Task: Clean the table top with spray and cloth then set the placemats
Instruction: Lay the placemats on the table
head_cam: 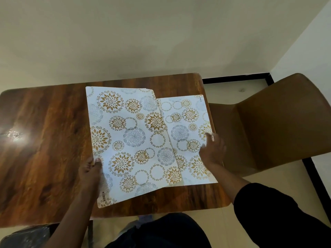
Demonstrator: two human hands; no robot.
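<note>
Two hands work the placemats. The left hand point(90, 171) pinches the near left edge of the upper placemat point(132, 140), thumb on top and the other fingers tucked under the sheet, so its grip is closed on that mat. The right hand point(212, 149) lies with fingers spread and fairly straight on the lower placemat point(189, 126); it is blurred, so whether it presses or only brushes is hard to say.

Both mats sit on the right half of the wooden bench point(44, 131). The upper one overlaps the lower one's left part, and the lower one reaches to the bench's right edge, beside a brown chair point(277, 126).

Judging by their flat lie and crisp edges, the mats look thin, light and semi-stiff, probably smooth enough to slide over each other. A pinch at an edge or corner should serve, with a flat palm holding the other sheet steady. A glossy glare shows on the bench's left part.
</note>
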